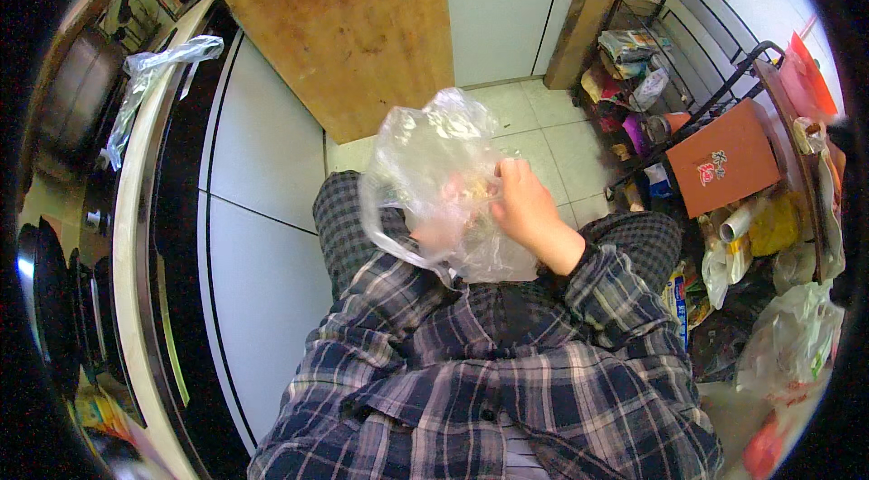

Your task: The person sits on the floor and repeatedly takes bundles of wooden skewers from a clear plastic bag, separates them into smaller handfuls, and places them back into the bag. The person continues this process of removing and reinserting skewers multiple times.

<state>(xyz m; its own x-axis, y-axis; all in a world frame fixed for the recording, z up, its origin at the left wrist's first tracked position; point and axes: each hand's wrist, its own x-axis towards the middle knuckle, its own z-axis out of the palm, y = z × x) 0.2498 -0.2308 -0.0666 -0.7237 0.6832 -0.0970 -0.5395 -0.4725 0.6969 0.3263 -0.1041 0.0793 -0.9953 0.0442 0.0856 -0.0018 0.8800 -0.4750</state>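
A translucent white plastic bag (428,161) is held up over my lap, with its loop handle hanging at its left side. My right hand (533,205) pinches the bag's right side, fingers curled into the film. Behind the film, my left hand (434,232) shows only as a blurred skin-toned shape, and its fingers cannot be made out. Something pale yellow and pinkish shows through the middle of the bag; what it is cannot be told.
A wooden board (346,25) leans against white cabinets (261,134) ahead. On the right stands a black metal rack (726,86) with an orange-brown box (725,158) and bags. An empty-looking clear plastic bag (146,79) drapes over the counter edge (132,208) at left.
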